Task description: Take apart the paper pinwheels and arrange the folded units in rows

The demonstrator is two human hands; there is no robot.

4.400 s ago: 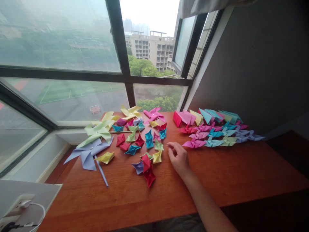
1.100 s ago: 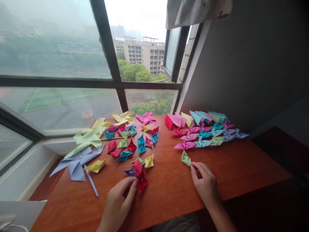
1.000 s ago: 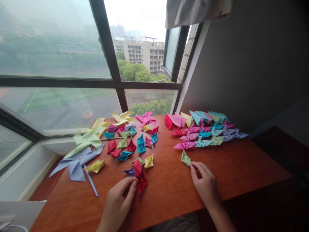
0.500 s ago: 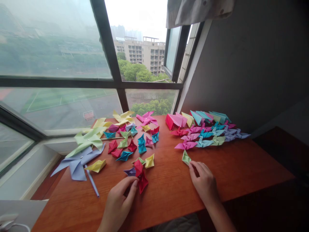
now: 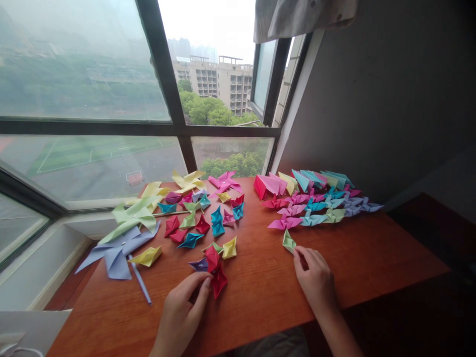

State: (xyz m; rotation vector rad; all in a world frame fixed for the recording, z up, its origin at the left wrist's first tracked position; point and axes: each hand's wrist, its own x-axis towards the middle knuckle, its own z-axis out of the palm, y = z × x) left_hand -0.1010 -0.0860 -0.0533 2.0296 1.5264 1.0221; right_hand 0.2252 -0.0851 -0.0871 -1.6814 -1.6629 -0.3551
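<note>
My left hand [image 5: 186,303] is closed in a pinch at the edge of a red paper boat [image 5: 219,281] near the table's front. Against that boat lie another red paper boat [image 5: 212,257] and a purple one [image 5: 199,265], with a yellow one [image 5: 229,248] just behind. On the right, the thumb and fingers of my right hand [image 5: 316,277] pinch the near end of a light green paper boat [image 5: 288,241]. The green boat sits just in front of rows of folded paper cranes [image 5: 286,223]. My fingertips hide its near tip.
Paper pinwheels, green [image 5: 134,216], lilac [image 5: 121,248] and pink [image 5: 224,182], lie along the left and back of the wooden table [image 5: 260,297]. Several more boats [image 5: 190,240] sit between. Folded paper planes [image 5: 273,185] stand behind the cranes. Windows and a dark wall border the table.
The green boat, in my right hand, has shifted slightly to the right relative to the cranes. My left hand keeps its pinch on the red boat. The whole view has moved a little.
</note>
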